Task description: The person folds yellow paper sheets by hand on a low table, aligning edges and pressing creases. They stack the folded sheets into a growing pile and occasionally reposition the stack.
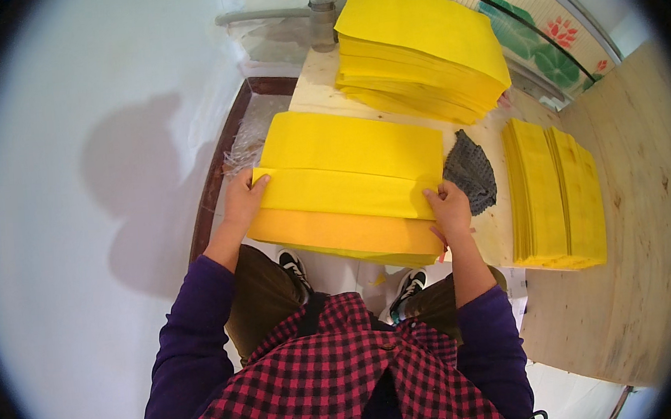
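Observation:
In front of me a bright yellow sheet (354, 144), felt-like or thick paper, lies on the table with its near part folded back as a flap (342, 193). My left hand (243, 197) pinches the left end of this flap between thumb and fingers. At the other end my right hand (450, 208) pinches the right corner the same way. Below the flap an orange-yellow band (337, 231) hangs over the near edge, with more yellow layers under it. A small red strip (440, 242) shows below my right hand.
A tall stack of yellow sheets (424, 28) stands at the back, beside a clear jar (322, 23). Right of my work lies a crumpled dark grey cloth (471, 173). Folded yellow bundles (556, 194) stand farther right by a wooden panel (627, 267). A white wall (80, 227) is at left.

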A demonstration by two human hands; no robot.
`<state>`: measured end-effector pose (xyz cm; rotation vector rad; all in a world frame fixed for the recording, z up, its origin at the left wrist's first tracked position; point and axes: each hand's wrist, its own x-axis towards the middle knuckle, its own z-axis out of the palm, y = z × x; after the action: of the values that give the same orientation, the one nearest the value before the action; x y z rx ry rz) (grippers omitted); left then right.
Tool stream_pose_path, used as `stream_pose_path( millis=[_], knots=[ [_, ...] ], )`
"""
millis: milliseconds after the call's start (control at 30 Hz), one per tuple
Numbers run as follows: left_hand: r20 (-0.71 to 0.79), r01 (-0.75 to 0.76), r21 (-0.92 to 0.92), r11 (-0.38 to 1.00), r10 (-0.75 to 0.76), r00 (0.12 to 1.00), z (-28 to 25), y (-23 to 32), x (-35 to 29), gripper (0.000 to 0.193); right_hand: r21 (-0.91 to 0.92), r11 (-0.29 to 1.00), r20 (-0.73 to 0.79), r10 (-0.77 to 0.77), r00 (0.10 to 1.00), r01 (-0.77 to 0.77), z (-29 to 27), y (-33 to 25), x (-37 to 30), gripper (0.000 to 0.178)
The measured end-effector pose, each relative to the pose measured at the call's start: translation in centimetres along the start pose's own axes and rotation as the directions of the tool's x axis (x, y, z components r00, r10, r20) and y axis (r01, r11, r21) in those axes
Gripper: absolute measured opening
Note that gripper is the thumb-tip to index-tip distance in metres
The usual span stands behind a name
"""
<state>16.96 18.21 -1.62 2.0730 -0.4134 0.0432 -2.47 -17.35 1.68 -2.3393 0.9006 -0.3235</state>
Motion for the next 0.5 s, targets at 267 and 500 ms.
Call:
stream_pose_path(
  millis=[267,500],
  knots=[
    [-0.079,-0.084,0.492,0.867,0.141,0.987,-0.9,2.6,0.0,0.034,-0.037,0.999,-0.007,0.021,1.000,-0.021,0.1,-0.4,-0.3,0.033],
    [0.298,-0.534,0.352,0.769,0.449,0.843,3.4,7.7,-2.8,0.046,-0.060,0.997,-0.004,0.054,0.999,-0.054,-0.1,-0.7,-0.4,0.033]
  ],
)
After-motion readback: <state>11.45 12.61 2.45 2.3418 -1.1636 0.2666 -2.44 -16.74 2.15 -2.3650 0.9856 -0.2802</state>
